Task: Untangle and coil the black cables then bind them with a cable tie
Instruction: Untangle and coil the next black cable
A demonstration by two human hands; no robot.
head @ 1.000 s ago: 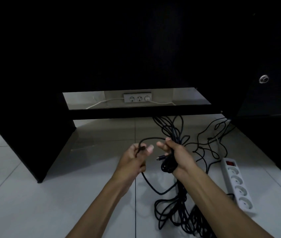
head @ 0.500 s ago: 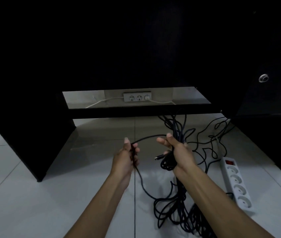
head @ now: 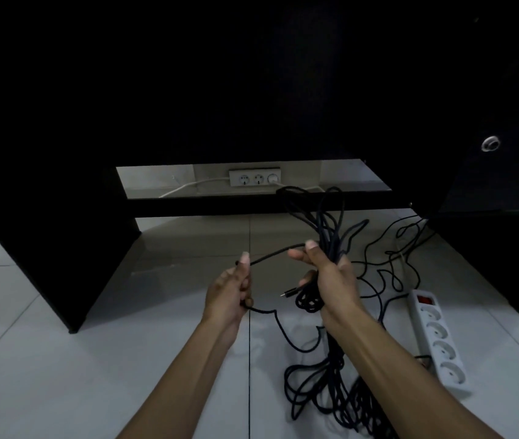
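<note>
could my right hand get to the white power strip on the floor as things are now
Probably not straight away. The right hand is gripping a bundle of black cables. The power strip lies on that side with bare tile between, so the path looks open once the bundle is released.

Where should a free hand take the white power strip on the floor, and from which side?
Take the power strip across its long narrow body near the middle, coming from above, thumb and fingers on the two long edges. It lies flat on the tiles, so only those edges offer a hold. Black cables crowd its left side.
</note>
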